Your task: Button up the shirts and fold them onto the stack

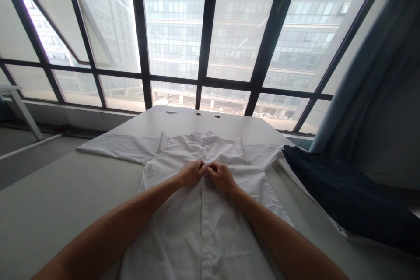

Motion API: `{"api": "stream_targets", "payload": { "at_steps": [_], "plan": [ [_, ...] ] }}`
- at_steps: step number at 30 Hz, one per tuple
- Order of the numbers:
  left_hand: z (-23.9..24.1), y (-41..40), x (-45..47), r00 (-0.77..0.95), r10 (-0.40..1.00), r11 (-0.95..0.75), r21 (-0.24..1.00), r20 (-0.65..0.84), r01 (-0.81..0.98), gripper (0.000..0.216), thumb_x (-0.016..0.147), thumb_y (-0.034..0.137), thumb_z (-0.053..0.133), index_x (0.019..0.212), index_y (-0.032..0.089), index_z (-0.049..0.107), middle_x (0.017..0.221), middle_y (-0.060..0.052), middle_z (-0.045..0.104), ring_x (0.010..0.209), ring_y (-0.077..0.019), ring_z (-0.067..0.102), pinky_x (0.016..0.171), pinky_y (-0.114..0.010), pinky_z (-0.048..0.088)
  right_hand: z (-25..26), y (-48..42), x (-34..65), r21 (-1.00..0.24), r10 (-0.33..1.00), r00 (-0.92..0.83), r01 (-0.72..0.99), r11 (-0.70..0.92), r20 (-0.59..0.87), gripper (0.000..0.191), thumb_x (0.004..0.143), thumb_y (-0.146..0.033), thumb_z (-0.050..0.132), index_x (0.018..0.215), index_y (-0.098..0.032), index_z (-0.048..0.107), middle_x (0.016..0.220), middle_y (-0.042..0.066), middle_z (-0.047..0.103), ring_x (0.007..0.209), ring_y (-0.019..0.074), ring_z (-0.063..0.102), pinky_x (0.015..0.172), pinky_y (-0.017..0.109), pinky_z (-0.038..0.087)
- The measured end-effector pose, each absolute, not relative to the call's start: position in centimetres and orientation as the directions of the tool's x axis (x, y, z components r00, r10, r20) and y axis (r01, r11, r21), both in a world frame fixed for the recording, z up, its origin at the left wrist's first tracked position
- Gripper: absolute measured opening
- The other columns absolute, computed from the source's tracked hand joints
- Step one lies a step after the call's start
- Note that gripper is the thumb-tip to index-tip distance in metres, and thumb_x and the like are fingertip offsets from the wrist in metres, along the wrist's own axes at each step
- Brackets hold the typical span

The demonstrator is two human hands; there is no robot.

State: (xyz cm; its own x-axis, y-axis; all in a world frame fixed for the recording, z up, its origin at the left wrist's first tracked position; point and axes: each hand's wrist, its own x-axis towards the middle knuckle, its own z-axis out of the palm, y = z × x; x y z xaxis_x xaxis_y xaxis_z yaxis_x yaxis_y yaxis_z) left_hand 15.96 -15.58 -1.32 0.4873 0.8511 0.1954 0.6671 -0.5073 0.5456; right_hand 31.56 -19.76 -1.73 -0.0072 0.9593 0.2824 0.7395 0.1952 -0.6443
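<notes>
Dark cloth [341,197] beside white shirt [183,227]; curtain [370,83] beyond; windows [241,30] ahead.

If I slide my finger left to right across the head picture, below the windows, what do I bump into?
White table leg → one white shirt sleeve → left hand → right hand → other white shirt sleeve → dark cloth.

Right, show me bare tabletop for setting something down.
Widest: the table left of the white shirt, nearer than its left sleeve. Another patch: beyond the collar, toward the windows. A narrow strip: between shirt and the white cloth under dark cloth. Crowded: the shirt's middle, where left hand and right hand pinch it.
</notes>
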Motion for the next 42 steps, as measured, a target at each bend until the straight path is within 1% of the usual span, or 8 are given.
{"api": "stream_targets", "payload": {
  "at_steps": [16, 19, 22, 25, 28, 33, 37, 42],
  "plan": [
    [-0.6, -16.0, 15.1, 0.545, 0.816, -0.577, 0.330, 0.194, 0.747, 0.027, 0.094, 0.035, 0.046, 0.103, 0.019, 0.065, 0.095, -0.010, 0.071, 0.092, -0.0250, 0.066, 0.080, -0.031, 0.046, -1.2, -19.0, 32.1, -0.677, 0.982, -0.089, 0.714, 0.180, 0.167, 0.021, 0.081, -0.023, 0.049, 0.072, -0.016, 0.067, 0.064, 0.001, 0.066, 0.061, 0.0137, 0.057, 0.060, 0.022, 0.040],
    [-1.2, -15.7, 14.6, 0.551, 0.796, -0.603, 0.251, 0.250, 0.757, 0.032, 0.094, 0.038, 0.048, 0.113, 0.018, 0.063, 0.119, -0.013, 0.066, 0.116, -0.0277, 0.057, 0.098, -0.038, 0.042, -1.3, -19.6, 32.3, -0.546, 0.956, -0.021, 0.817, 0.185, 0.292, 0.022, 0.085, -0.025, 0.048, 0.083, -0.017, 0.068, 0.079, 0.005, 0.070, 0.075, 0.0166, 0.062, 0.071, 0.025, 0.043],
    [-1.9, -15.6, 14.1, 0.571, 0.800, -0.600, 0.210, 0.186, 0.772, 0.050, 0.097, 0.043, 0.041, 0.138, 0.015, 0.048, 0.153, -0.017, 0.037, 0.143, -0.0295, 0.030, 0.114, -0.048, 0.025, -1.9, -20.6, 32.7, -0.362, 0.912, -0.038, 0.910, 0.201, 0.409, 0.027, 0.086, -0.028, 0.053, 0.107, -0.016, 0.065, 0.112, 0.010, 0.068, 0.108, 0.0212, 0.059, 0.093, 0.029, 0.039],
    [-2.2, -16.1, 13.3, 0.614, 0.788, -0.608, 0.196, 0.037, 0.769, 0.060, 0.100, 0.046, 0.029, 0.150, 0.013, 0.032, 0.160, -0.016, 0.018, 0.149, -0.0291, 0.012, 0.117, -0.055, 0.013, -1.9, -22.0, 32.7, -0.252, 0.940, -0.066, 0.955, 0.156, 0.334, 0.034, 0.090, -0.031, 0.051, 0.119, -0.014, 0.061, 0.129, 0.014, 0.060, 0.120, 0.0234, 0.053, 0.100, 0.032, 0.036],
    [-1.7, -16.5, 12.3, 0.657, 0.754, -0.644, 0.192, -0.004, 0.740, 0.065, 0.097, 0.053, 0.032, 0.150, 0.014, 0.032, 0.160, -0.016, 0.018, 0.148, -0.0315, 0.013, 0.115, -0.058, 0.015, -0.6, -23.1, 32.1, -0.126, 0.965, -0.120, 0.980, 0.152, 0.232, 0.033, 0.093, -0.035, 0.047, 0.112, -0.015, 0.065, 0.121, 0.014, 0.064, 0.114, 0.0259, 0.057, 0.092, 0.034, 0.041],
    [1.0, -14.1, 13.0, 0.573, 0.811, -0.583, 0.262, 0.120, 0.769, 0.044, 0.096, 0.044, 0.038, 0.109, 0.015, 0.068, 0.117, -0.017, 0.067, 0.110, -0.0279, 0.062, 0.095, -0.039, 0.045, 2.9, -20.8, 30.5, -0.136, 0.972, -0.028, 0.989, 0.061, 0.232, 0.043, 0.096, -0.042, 0.038, 0.088, -0.015, 0.071, 0.098, 0.015, 0.071, 0.090, 0.0241, 0.066, 0.076, 0.032, 0.045],
    [2.1, -10.8, 15.5, 0.365, 0.920, -0.391, 0.406, 0.142, 0.826, 0.030, 0.090, 0.035, 0.049, 0.090, 0.016, 0.072, 0.089, -0.011, 0.073, 0.087, -0.0230, 0.068, 0.076, -0.029, 0.049, 4.0, -16.6, 29.9, -0.205, 0.993, -0.020, 0.978, 0.043, 0.113, 0.026, 0.079, -0.039, 0.061, 0.091, -0.018, 0.072, 0.092, 0.011, 0.073, 0.085, 0.0250, 0.067, 0.067, 0.029, 0.046],
    [1.4, -8.4, 17.4, 0.389, 0.921, -0.336, 0.444, -0.032, 0.831, 0.018, 0.076, 0.024, 0.061, 0.063, 0.015, 0.069, 0.057, -0.004, 0.064, 0.060, -0.0175, 0.064, 0.058, -0.023, 0.046, 3.9, -13.4, 30.8, -0.230, 0.974, -0.088, 0.972, 0.038, -0.208, 0.005, 0.061, -0.015, 0.066, 0.062, -0.017, 0.070, 0.057, 0.006, 0.066, 0.062, 0.0220, 0.065, 0.057, 0.027, 0.045]
  ]
}}
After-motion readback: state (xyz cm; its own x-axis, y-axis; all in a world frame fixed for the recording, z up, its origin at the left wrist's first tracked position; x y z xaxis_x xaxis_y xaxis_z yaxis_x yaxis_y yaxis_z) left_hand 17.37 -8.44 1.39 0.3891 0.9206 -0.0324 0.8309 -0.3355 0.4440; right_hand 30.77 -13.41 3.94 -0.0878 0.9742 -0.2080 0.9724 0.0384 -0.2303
